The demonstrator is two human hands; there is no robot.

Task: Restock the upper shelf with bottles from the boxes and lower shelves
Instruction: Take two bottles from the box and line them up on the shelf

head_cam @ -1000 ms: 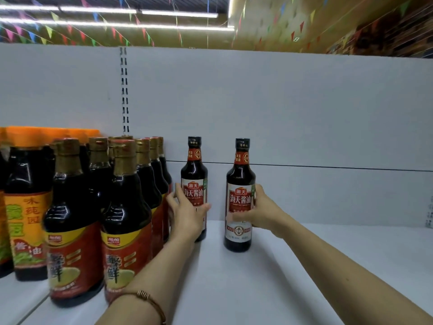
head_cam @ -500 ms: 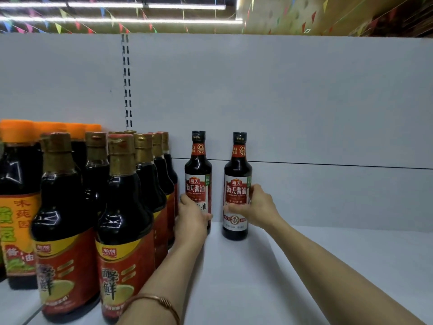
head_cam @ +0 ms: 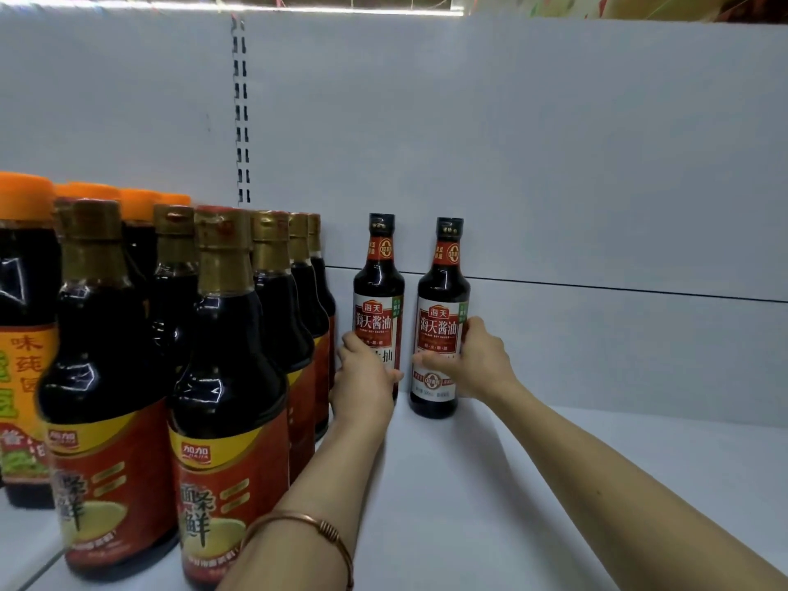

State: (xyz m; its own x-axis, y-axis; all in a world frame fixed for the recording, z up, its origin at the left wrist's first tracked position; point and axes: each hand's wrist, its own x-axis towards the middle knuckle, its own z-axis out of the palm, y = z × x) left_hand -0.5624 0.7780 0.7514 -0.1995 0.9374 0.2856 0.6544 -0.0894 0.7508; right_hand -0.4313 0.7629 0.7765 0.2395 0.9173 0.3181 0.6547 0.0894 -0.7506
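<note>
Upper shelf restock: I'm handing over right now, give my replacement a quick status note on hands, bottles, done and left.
Left hand: grips the left black-capped bottle low on its body.
Right hand: grips the right black-capped bottle at the label.
Both bottles stand upright at the back of the white upper shelf, side by side, right of the gold-capped bottles.
Done: these two are placed.
Left: let go, fetch more; the shelf to the right is bare.

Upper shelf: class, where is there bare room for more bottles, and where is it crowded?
Free: the white shelf right of the right hand's bottle, out to the back panel, and in front of both small bottles. Crowded: the left, packed with gold-capped bottles against the left hand's bottle.
</note>
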